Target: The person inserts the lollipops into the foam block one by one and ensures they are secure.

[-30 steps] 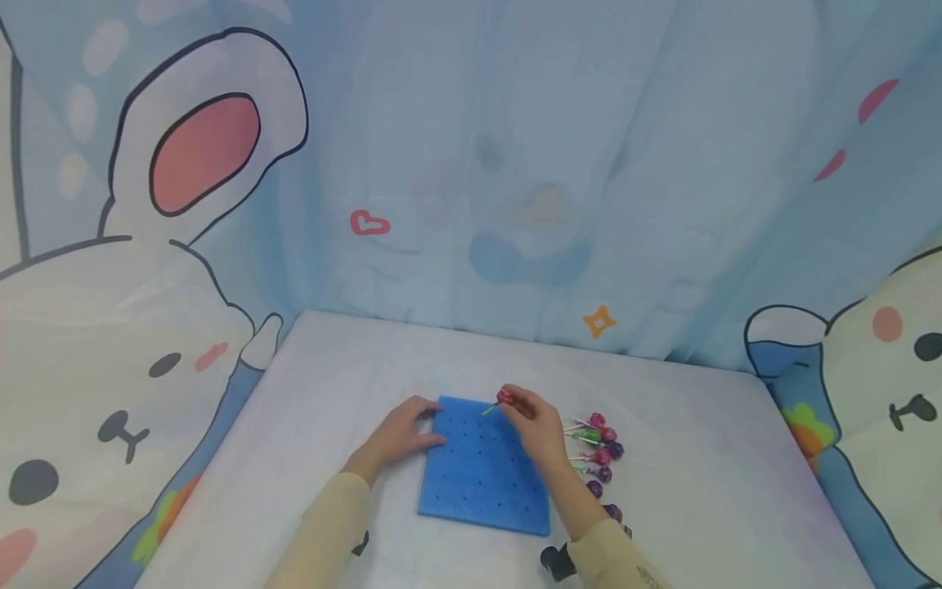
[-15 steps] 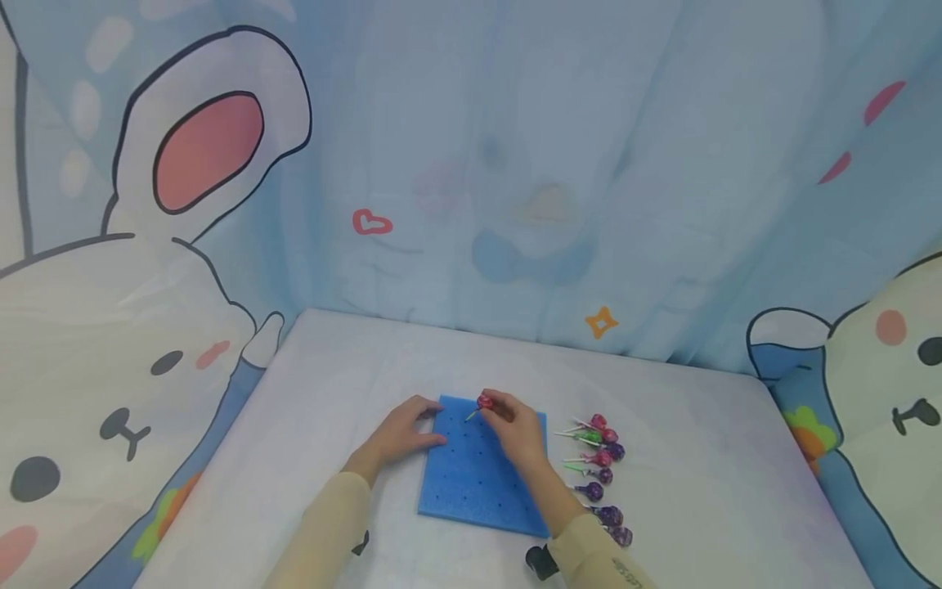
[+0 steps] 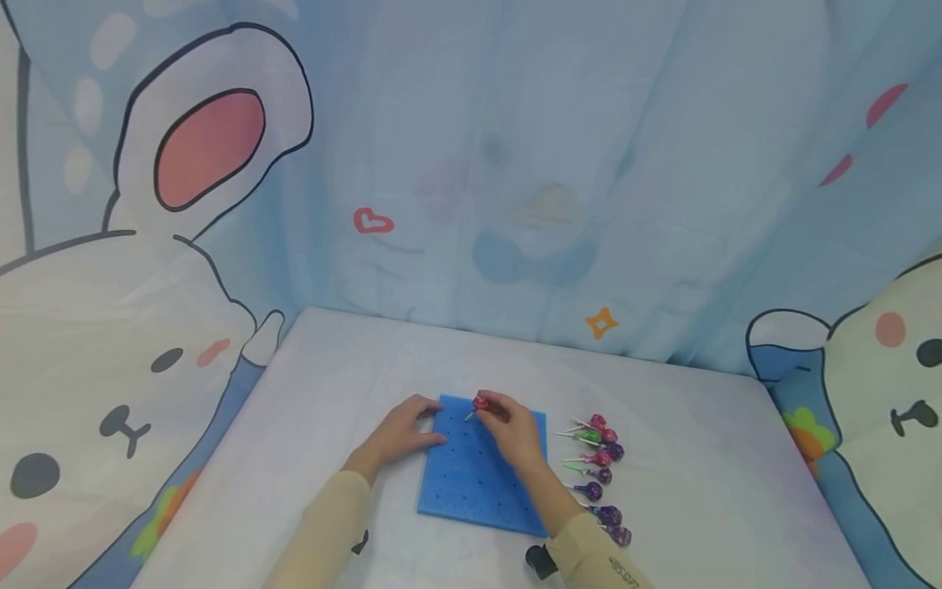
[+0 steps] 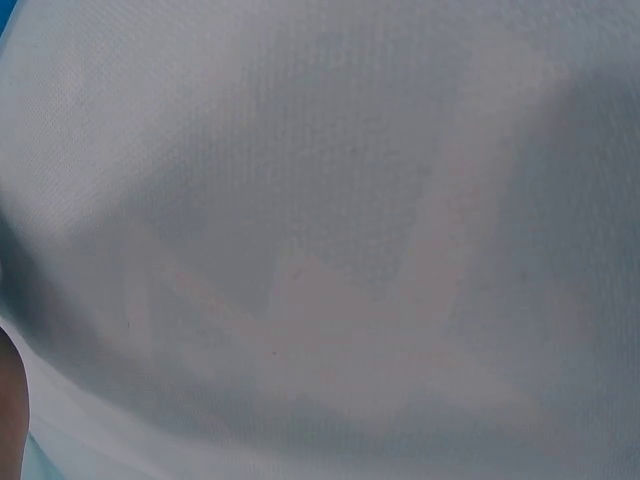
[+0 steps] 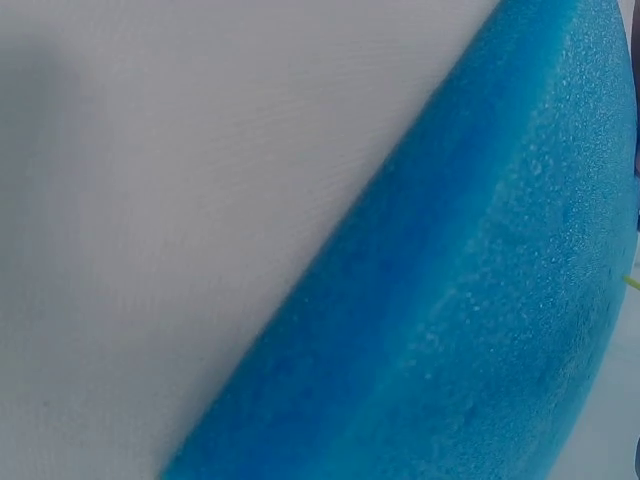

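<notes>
A blue foam board [image 3: 478, 483] dotted with small holes lies on the white table. My right hand [image 3: 518, 433] pinches a red-wrapped lollipop [image 3: 481, 403] over the board's far part. Its yellow-green stick slants down and left, the tip close over the holes. Only a sliver of the stick [image 5: 632, 283] enters the right wrist view, past the foam's edge. My left hand [image 3: 401, 429] rests at the board's left edge, thumb and fingers spread apart, fingertips on the foam. In the left wrist view mostly tablecloth shows, with a bit of skin at the lower left.
Right of the board lies a column of lollipops in red, green and purple wrappers, among them a green lollipop [image 3: 591, 437] and a purple lollipop [image 3: 592, 491]. Behind the table [image 3: 699, 458] hangs a blue printed curtain [image 3: 441, 164].
My right hand has moved left over the board with the lollipop, most of it in the first half second, then only slightly. The left hand and the board have stayed in place.
</notes>
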The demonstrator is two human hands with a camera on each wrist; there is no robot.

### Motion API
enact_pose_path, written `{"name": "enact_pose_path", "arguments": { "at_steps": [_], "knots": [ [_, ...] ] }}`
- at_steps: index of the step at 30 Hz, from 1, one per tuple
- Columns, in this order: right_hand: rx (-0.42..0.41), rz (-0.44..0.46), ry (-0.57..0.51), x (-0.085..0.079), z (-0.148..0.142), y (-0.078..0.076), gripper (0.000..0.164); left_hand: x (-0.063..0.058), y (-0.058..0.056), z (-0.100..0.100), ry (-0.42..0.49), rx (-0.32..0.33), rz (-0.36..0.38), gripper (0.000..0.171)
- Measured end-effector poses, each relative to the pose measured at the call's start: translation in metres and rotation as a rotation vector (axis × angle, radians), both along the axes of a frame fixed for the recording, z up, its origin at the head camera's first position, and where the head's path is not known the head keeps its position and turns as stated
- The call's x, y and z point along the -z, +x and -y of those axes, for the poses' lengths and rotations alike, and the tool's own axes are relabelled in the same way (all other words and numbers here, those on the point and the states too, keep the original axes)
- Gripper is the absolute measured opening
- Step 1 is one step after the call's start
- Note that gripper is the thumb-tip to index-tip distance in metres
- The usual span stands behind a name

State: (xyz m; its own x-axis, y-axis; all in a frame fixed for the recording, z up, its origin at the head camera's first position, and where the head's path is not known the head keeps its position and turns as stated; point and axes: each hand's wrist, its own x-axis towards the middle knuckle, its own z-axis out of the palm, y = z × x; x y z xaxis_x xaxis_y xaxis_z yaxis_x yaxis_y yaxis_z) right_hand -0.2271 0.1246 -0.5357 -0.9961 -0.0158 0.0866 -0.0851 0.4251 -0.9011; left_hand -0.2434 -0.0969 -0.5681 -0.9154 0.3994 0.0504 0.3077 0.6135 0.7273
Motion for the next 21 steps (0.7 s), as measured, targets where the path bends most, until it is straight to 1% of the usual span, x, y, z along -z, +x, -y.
{"name": "enact_pose_path", "arguments": {
  "at_steps": [5, 9, 16, 21],
  "knots": [
    [-0.021, -0.010, 0.061, 0.001, 0.002, 0.002, 0.032, -0.001, 0.000, 0.000, 0.003, 0.006, -0.010, 0.058],
    [-0.035, 0.007, 0.071, 0.005, 0.005, 0.002, 0.033, -0.001, 0.001, 0.000, -0.002, 0.007, -0.007, 0.058],
    [-0.015, 0.056, 0.001, 0.007, 0.010, 0.000, 0.035, -0.002, 0.002, 0.000, -0.011, -0.001, 0.000, 0.058],
    [-0.001, 0.085, -0.049, 0.007, 0.012, -0.001, 0.034, 0.000, 0.001, 0.001, -0.009, 0.006, -0.011, 0.058]
  ]
}}
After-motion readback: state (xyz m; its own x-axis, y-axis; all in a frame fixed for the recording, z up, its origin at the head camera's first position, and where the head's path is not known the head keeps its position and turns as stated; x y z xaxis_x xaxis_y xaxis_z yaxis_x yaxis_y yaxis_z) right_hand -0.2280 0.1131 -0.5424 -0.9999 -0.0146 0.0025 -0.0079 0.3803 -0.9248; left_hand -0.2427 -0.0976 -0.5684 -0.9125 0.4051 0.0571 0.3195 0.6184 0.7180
